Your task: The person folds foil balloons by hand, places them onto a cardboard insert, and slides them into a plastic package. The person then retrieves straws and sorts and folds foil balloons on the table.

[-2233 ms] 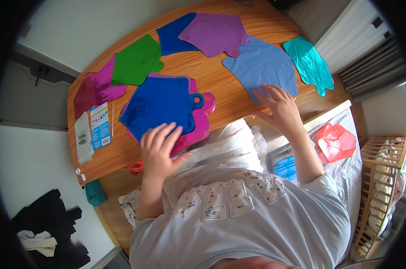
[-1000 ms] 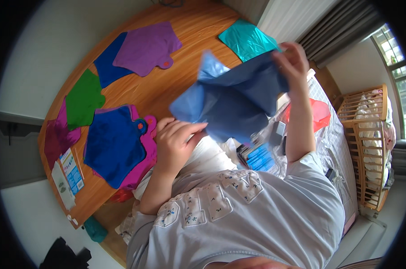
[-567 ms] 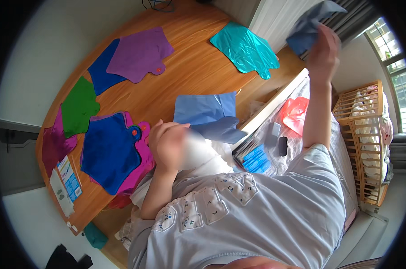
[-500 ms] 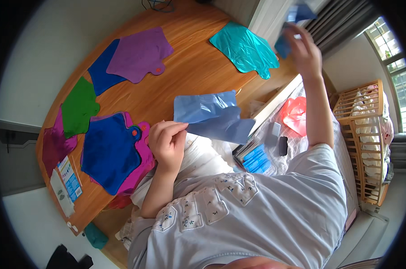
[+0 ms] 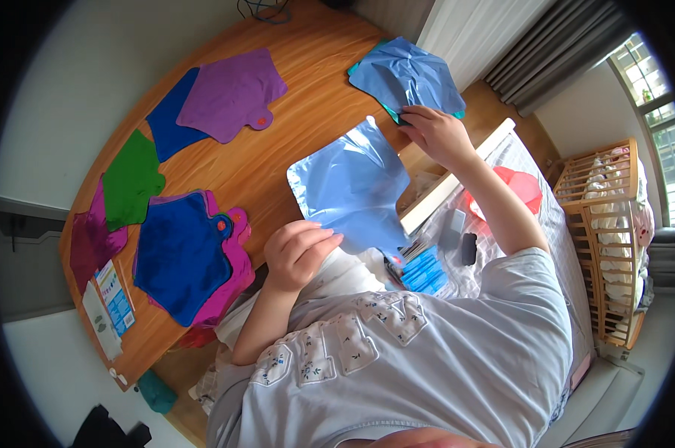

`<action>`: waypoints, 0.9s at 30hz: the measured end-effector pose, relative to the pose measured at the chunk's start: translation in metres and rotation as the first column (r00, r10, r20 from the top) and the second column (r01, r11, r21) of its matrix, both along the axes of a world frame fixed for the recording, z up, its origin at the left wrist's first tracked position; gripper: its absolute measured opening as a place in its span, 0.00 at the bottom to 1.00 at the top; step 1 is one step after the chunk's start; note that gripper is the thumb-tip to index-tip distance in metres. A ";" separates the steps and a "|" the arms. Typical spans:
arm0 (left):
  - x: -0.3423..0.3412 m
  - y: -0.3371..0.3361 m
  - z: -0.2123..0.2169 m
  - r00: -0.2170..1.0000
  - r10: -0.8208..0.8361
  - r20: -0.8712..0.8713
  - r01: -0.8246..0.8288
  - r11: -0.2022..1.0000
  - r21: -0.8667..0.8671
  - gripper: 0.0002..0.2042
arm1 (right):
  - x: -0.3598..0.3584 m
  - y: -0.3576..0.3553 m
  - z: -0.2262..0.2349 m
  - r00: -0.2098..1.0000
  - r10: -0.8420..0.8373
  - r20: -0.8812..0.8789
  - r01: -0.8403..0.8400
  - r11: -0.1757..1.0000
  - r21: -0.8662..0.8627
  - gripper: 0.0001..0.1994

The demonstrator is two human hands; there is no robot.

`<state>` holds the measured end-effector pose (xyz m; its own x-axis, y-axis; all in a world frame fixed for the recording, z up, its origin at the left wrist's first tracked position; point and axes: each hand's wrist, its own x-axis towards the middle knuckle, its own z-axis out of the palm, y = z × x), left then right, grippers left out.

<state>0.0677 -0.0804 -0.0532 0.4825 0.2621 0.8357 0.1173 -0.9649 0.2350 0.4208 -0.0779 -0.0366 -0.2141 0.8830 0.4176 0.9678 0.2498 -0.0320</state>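
Note:
A light-blue shiny foil piece (image 5: 348, 183), flat and roughly five-sided with a tab, lies partly over the table's near edge. My left hand (image 5: 298, 254) pinches its near left edge between thumb and fingers. At the far right of the table, a second light-blue foil piece (image 5: 412, 75) covers most of a teal foil piece (image 5: 388, 109), whose rim peeks out. My right hand (image 5: 438, 134) is at this second piece's near edge, fingers closed on it; its thumb is mostly hidden.
On the wooden table (image 5: 277, 164), similar flat pieces lie to the left: purple (image 5: 233, 93), green (image 5: 130, 179), dark blue (image 5: 184, 254) over magenta. A printed card (image 5: 116, 299) is near the left edge. Right of the table are blue packets (image 5: 425, 270), a red plastic item (image 5: 518, 190) and a wooden crib (image 5: 606, 246).
My right hand came down from the upper right with a light-blue piece, which now spreads over the teal one. The piece in my left hand has flattened out and turned.

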 end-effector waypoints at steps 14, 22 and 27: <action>0.008 0.016 0.056 0.849 0.201 0.488 -0.033 0.943 -0.330 0.10 | -0.009 0.007 0.041 0.877 -0.144 -0.459 0.119 0.989 -0.083 0.06; 0.013 0.010 -0.002 0.972 0.223 -0.072 -0.230 0.967 -0.111 0.09 | -0.028 -0.006 0.079 0.833 -0.055 -0.550 0.125 0.988 0.091 0.05; 0.028 0.012 0.002 0.933 0.176 -0.314 -0.330 0.769 -0.548 0.10 | -0.048 -0.019 0.084 0.876 0.063 -0.478 0.051 0.974 0.220 0.05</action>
